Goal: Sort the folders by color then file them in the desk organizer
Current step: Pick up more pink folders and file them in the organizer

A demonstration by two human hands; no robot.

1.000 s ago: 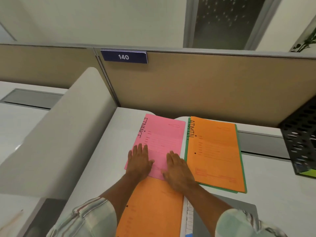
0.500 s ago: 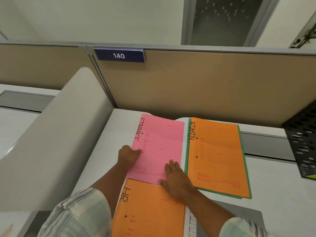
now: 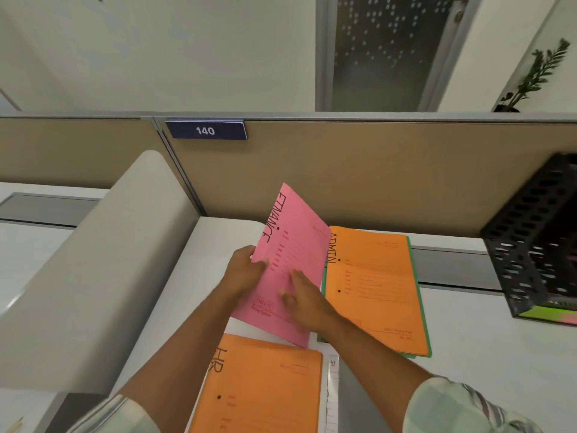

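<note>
A pink folder marked FINANCE is raised off the desk and tilted up. My left hand grips its left edge, and my right hand holds its lower front face. To the right lies an orange folder marked ADMIN on top of a green folder whose edge shows. Another orange folder marked HR lies near me. The black mesh desk organizer stands at the far right with bright green and pink paper at its base.
A tan cubicle partition with a "140" sign runs behind the white desk. A grey curved divider stands on the left. A grey cable tray runs along the back.
The pink folder lay flat under both hands; my left hand slid under its left edge and both hands have lifted and tilted it up off the desk.
</note>
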